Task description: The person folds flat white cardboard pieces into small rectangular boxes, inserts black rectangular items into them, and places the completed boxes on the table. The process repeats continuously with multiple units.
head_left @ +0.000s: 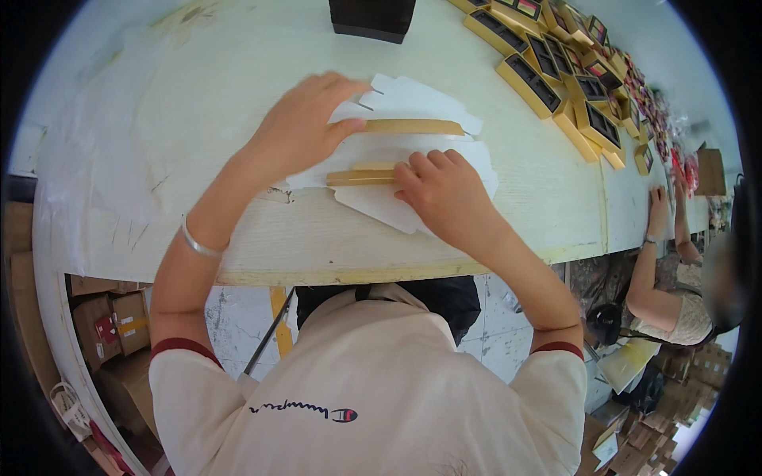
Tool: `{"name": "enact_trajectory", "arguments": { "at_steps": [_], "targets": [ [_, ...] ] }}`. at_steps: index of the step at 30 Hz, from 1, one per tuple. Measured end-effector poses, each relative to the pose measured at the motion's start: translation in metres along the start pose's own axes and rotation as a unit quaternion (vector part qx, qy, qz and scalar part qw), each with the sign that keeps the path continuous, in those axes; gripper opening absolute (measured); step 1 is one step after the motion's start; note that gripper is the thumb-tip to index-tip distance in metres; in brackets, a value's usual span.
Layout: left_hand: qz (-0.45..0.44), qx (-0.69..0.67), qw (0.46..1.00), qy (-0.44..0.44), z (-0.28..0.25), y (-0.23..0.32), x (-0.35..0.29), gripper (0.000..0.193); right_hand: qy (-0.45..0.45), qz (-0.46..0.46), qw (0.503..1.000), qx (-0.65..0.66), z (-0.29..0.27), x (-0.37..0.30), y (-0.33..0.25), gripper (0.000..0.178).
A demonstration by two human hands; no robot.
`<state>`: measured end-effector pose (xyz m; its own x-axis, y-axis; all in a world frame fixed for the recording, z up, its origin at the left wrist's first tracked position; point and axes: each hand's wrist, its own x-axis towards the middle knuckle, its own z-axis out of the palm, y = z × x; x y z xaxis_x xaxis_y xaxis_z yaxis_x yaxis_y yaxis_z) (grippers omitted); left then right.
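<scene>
Centrally, white card point(409, 101) lies on the pale table point(548, 218), with a band of tabletop between it and the near table edge. Tabletop also extends left toward clear plastic film point(70, 182). Beyond the card, a black box point(371, 17) stands at the upper border; gold boxes point(530, 86) with black inserts crowd the far right.

Left hand point(305, 123): reaches in from lower left, palm down, fingers extended, thumb parted from them; it is at the card's left end, thumb tip at the far gold strip point(417, 127). Right hand point(444, 190): angled in from lower right, fingers curled, thumb and fingertips at the right end of the near gold strip point(359, 178). Whether they pinch it cannot be told.
</scene>
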<state>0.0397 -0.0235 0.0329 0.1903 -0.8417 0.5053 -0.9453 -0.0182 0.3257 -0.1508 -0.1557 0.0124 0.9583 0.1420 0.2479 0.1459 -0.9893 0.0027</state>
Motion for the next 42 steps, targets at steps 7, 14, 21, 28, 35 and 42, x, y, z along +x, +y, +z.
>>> {"name": "enact_trajectory", "arguments": {
  "at_steps": [7,14,21,28,35,42],
  "targets": [
    [-0.108,-0.182,0.963,-0.169,-0.019,0.021,-0.004,0.041,0.08,-0.069,0.994,-0.038,-0.03,-0.007,0.004,0.021],
    [-0.129,-0.16,0.965,-0.16,0.025,0.053,-0.043,0.042,-0.011,-0.093,0.991,0.096,-0.004,-0.013,0.03,0.032],
    [-0.052,-0.317,0.921,-0.221,0.006,0.037,-0.052,0.038,0.051,-0.053,0.963,0.258,0.008,-0.035,0.031,0.031],
    [-0.093,-0.264,0.933,-0.226,0.026,0.047,-0.042,0.045,0.071,0.013,0.932,0.356,0.022,-0.019,0.013,0.019],
    [-0.057,-0.182,0.973,-0.129,0.047,0.056,-0.044,0.016,-0.013,0.14,0.861,0.488,0.008,-0.014,0.007,0.033],
    [-0.172,-0.241,0.951,-0.092,0.029,0.058,-0.042,0.008,-0.015,0.047,0.901,0.431,-0.025,-0.024,0.008,0.066]
  ]
}}
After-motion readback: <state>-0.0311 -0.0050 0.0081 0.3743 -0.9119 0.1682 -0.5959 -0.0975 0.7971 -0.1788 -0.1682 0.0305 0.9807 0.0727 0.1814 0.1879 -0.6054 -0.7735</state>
